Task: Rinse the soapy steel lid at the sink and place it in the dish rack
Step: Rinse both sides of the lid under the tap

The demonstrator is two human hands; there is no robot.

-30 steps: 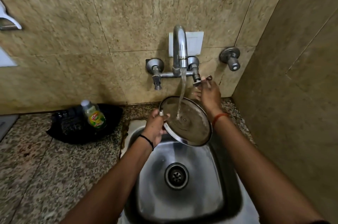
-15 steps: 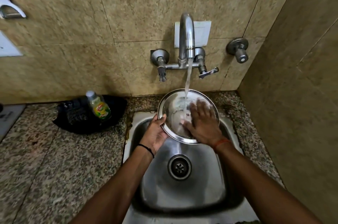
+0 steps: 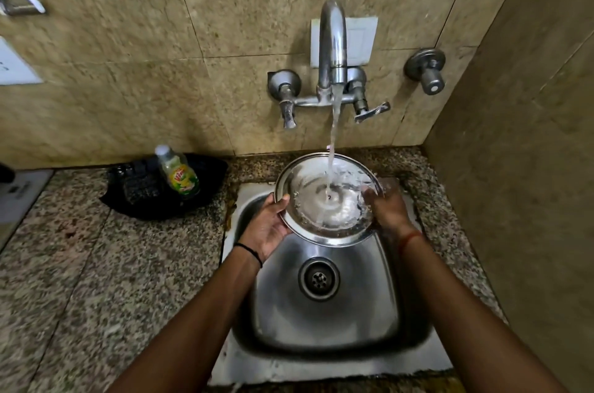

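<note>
Over the sink, back edge | left hand grips steel lid by its left rim | lid sits hollow-up under the tap stream | right hand holds the right rim, blurry | dish rack nowhere in view

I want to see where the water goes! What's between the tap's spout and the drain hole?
In the head view, the steel lid, held over the sink.
</note>
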